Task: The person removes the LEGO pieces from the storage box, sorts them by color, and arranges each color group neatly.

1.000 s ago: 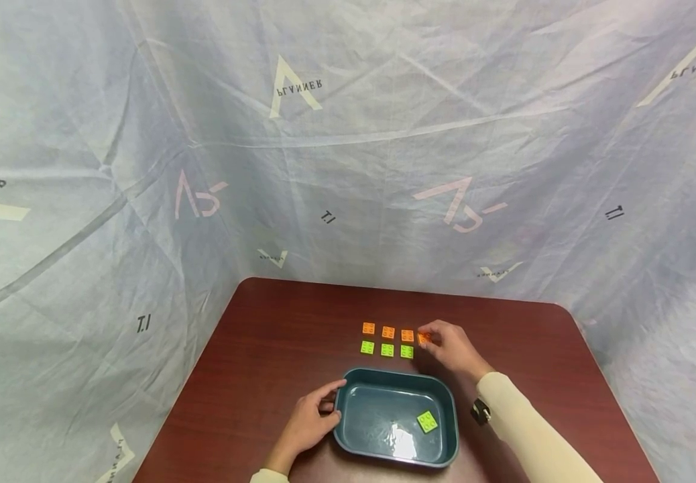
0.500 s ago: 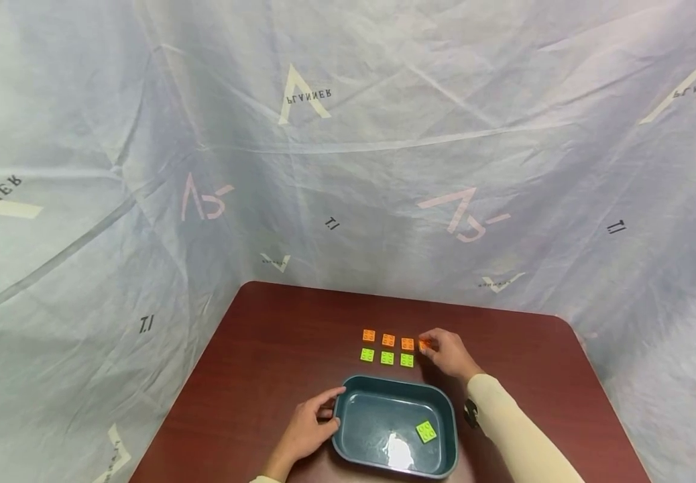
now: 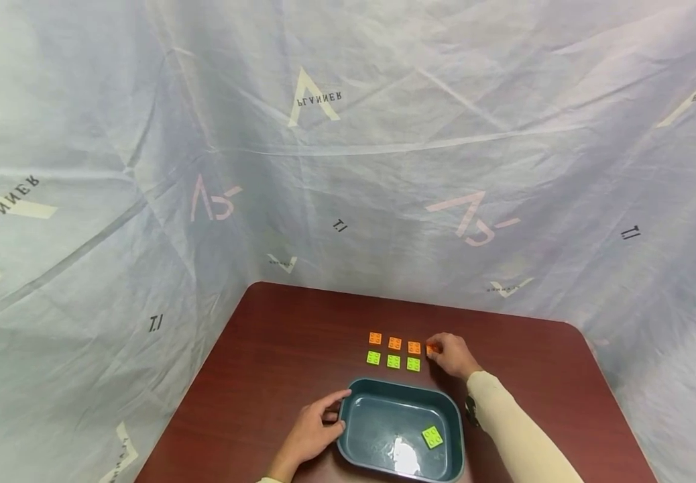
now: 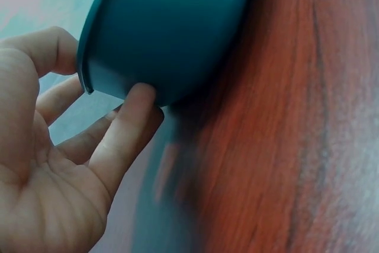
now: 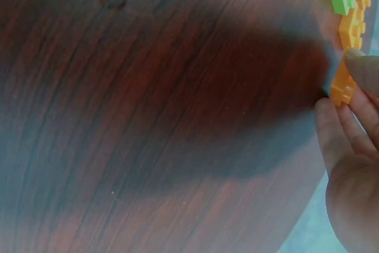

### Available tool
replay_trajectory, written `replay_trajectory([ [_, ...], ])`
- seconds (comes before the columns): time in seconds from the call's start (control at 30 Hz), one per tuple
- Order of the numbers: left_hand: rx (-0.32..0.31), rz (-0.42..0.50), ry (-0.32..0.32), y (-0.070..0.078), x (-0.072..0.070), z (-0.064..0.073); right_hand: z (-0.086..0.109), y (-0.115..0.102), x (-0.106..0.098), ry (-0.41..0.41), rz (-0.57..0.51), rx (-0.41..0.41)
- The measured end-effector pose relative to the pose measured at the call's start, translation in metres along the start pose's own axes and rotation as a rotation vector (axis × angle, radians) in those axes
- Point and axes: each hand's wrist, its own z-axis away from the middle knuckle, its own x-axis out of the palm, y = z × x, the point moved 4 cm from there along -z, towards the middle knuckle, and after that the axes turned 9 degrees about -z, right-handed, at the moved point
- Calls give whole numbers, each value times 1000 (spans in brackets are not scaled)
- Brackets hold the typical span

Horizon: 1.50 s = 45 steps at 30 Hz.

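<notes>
My right hand pinches an orange toy building brick between thumb and fingers, at the right end of a row of orange bricks. In the head view, most of that brick is hidden by the fingers. A row of green bricks lies nearer, just in front of the orange bricks. My left hand holds the left end of a dark teal rectangular tub. Its fingers touch the rim and outer wall in the left wrist view. One green brick lies inside the tub, toward its right side.
The dark red wooden table has rounded far corners. Pale printed fabric hangs behind it and along both sides. A dark band sits on the right wrist.
The head view has shifted slightly. My right hand stays at the same orange brick, its fingers now covering more of it. The left hand remains on the tub, and the other bricks keep their places.
</notes>
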Motion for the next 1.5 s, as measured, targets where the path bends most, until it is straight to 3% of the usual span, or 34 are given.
replay_trajectory([
  [0.53, -17, 13, -16, 3, 1, -5, 2, 3, -9, 36, 9, 7],
  [0.97, -1, -12, -3, 5, -3, -6, 12, 1, -22, 27, -167, 55],
  [1.17, 9, -14, -5, 3, -5, -5, 28, -16, -31, 18, -224, 87],
  [1.5, -29, 9, -36, -1, 1, -2, 64, -46, -41, 54, -176, 57],
])
